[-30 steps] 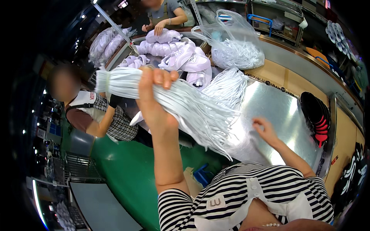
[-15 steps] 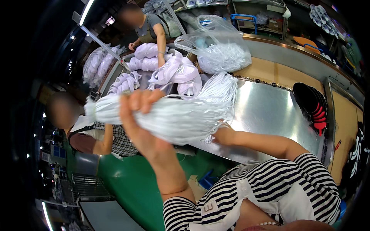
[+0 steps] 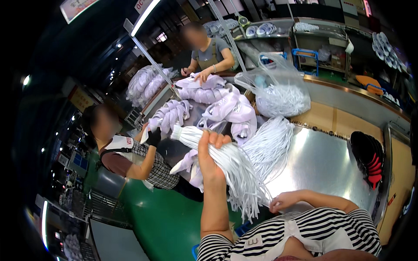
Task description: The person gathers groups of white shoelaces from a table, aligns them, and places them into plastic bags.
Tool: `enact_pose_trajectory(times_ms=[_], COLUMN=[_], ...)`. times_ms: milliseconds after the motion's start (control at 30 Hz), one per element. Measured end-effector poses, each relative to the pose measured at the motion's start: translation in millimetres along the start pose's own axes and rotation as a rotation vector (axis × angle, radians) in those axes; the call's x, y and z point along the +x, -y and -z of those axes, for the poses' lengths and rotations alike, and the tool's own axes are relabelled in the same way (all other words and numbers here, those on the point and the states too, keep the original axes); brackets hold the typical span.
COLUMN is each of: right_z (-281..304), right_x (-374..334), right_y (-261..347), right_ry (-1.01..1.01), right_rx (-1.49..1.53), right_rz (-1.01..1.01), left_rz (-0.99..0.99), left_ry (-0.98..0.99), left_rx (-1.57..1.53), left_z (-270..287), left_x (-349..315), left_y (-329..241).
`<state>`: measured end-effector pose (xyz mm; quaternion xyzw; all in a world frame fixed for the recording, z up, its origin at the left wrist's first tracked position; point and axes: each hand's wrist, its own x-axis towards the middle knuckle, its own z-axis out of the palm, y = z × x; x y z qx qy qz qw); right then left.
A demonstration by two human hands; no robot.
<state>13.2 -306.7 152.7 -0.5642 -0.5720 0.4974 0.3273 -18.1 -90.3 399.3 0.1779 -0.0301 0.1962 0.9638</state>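
Observation:
My left hand (image 3: 212, 158) is raised over the near side of the table, its fingers wrapped round a thick bundle of white shoelaces (image 3: 246, 182). The tied end pokes out above the fist, and the loose ends hang down to the right. Close to those ends is my right hand (image 3: 284, 201), fingers curled together; some lace strands come up to its fingertips, but whether it grips one is hidden. A second pile of white laces (image 3: 270, 148) lies on the metal tabletop (image 3: 320, 161) just beyond. Pale lilac shoe uppers (image 3: 230, 111) are heaped behind the bundle.
A clear plastic bag of white laces (image 3: 283, 98) stands at the back. Black and red pieces (image 3: 368, 158) are stacked at the right. One co-worker (image 3: 139, 163) stands at the left and another (image 3: 213, 54) across the table, both handling uppers. Shelves with shoe parts (image 3: 320, 43) stand behind.
My left hand and the lace bundle have tilted, so the loose ends now hang lower. My right hand has drawn back toward my body. The view has shifted, and the co-workers' hands have moved.

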Motion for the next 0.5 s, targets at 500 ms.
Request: enact_pose_trajectory(times_ms=[500], right_z=[87], right_x=[-55], right_y=[152], right_ry=[-0.843], right_rx=[0.074], right_rz=[0.111], left_rz=[0.672], left_ry=[0.057], left_rx=[0.749], left_z=[65], left_x=[-88], left_y=[85])
